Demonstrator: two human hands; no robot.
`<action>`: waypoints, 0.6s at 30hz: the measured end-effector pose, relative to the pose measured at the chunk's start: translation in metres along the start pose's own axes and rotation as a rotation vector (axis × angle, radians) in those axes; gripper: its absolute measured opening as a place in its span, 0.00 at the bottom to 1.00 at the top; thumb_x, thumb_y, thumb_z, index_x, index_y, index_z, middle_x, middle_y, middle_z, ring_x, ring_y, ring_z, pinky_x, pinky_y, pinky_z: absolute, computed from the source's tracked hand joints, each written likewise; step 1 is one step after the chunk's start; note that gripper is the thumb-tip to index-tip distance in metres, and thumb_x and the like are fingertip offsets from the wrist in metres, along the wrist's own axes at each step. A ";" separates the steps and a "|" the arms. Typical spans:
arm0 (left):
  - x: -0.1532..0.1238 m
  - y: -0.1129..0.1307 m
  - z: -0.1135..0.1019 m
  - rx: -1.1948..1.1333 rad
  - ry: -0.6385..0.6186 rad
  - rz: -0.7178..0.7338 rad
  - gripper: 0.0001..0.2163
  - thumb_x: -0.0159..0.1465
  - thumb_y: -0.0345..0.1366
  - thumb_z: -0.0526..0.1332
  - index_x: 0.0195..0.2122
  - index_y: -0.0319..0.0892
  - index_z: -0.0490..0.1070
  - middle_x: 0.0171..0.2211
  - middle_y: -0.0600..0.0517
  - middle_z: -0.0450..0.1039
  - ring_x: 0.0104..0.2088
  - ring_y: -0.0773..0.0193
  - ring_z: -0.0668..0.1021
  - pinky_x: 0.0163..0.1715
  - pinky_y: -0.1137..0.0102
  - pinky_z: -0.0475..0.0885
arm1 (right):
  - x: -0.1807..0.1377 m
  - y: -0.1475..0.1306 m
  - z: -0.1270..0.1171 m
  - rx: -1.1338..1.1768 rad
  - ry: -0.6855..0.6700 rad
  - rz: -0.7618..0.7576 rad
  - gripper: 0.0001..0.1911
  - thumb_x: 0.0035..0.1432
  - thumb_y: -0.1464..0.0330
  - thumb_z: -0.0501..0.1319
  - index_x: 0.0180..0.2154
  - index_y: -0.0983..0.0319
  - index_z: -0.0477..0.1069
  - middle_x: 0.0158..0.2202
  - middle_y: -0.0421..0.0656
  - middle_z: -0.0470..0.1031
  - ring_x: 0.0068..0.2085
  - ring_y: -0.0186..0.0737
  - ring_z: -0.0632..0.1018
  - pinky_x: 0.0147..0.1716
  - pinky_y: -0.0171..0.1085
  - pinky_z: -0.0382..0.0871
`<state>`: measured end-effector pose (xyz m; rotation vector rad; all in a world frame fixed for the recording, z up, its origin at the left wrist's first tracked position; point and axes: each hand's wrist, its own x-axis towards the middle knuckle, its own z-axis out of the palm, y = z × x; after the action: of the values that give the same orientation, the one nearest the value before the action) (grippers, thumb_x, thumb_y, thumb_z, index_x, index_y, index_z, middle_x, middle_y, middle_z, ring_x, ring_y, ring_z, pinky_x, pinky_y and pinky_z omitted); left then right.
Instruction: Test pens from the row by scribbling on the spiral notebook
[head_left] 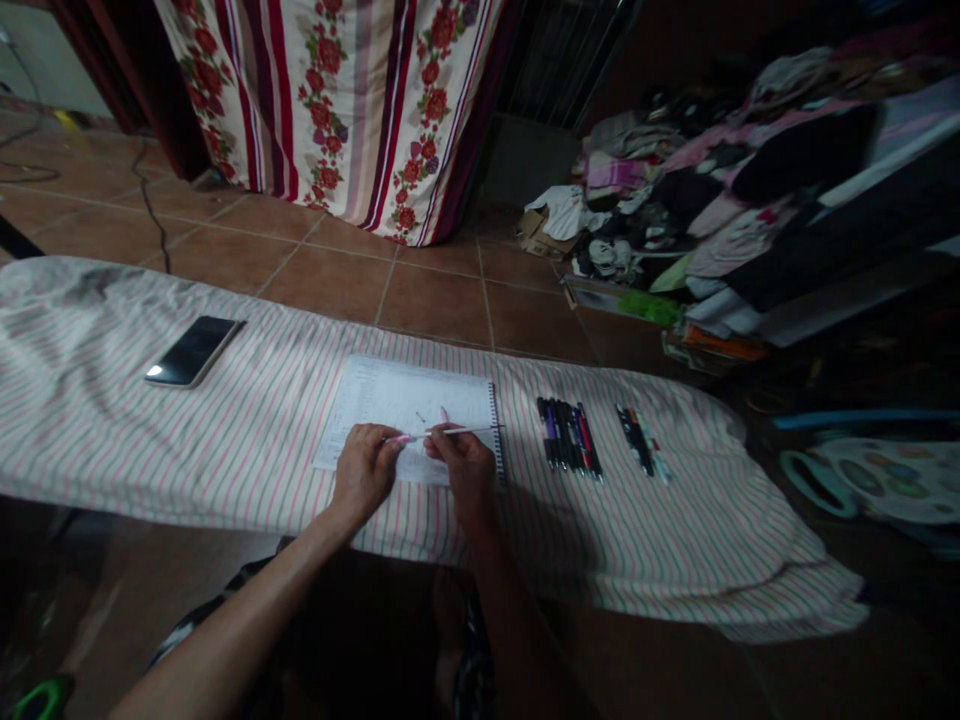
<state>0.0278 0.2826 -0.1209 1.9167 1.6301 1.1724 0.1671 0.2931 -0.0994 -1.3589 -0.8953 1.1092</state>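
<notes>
A spiral notebook (397, 385) lies open on the striped cloth, and both hands are above its lower part. My left hand (363, 465) is closed, pinching a small pink pen piece (400, 438) between thumb and fingertips. Close beside it, my right hand (466, 465) is closed on a thin white pen refill (472, 430), whose dark end points right past the notebook's spiral. The tips of the two pieces meet or nearly meet; I cannot tell which. On the page just beyond my right hand lies another pink pen piece (443, 413), with a tiny dark part (420, 416) near it.
Right of the notebook lie a row of several pens (568, 438) and a smaller group of pens (636, 440). A phone (193, 352) rests at the left on the striped cloth (277, 400). Beyond are a floral curtain (360, 110) and a clothes pile (675, 190).
</notes>
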 end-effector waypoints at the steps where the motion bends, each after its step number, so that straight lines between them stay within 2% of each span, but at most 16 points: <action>1: 0.000 0.000 0.000 -0.004 -0.003 0.000 0.08 0.62 0.37 0.53 0.34 0.42 0.70 0.32 0.49 0.72 0.37 0.60 0.71 0.39 0.64 0.67 | 0.000 0.001 0.000 -0.009 -0.003 -0.004 0.11 0.44 0.63 0.65 0.28 0.64 0.73 0.21 0.39 0.76 0.24 0.35 0.77 0.27 0.34 0.73; 18: -0.004 0.002 0.005 -0.097 -0.034 -0.007 0.08 0.63 0.38 0.52 0.35 0.42 0.69 0.32 0.50 0.71 0.36 0.62 0.71 0.38 0.66 0.67 | 0.000 0.002 -0.002 -0.090 -0.062 -0.024 0.10 0.44 0.62 0.64 0.27 0.63 0.73 0.20 0.39 0.76 0.23 0.37 0.77 0.26 0.34 0.72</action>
<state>0.0333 0.2798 -0.1235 1.8592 1.5320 1.1871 0.1686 0.2920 -0.1013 -1.3894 -1.0145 1.1098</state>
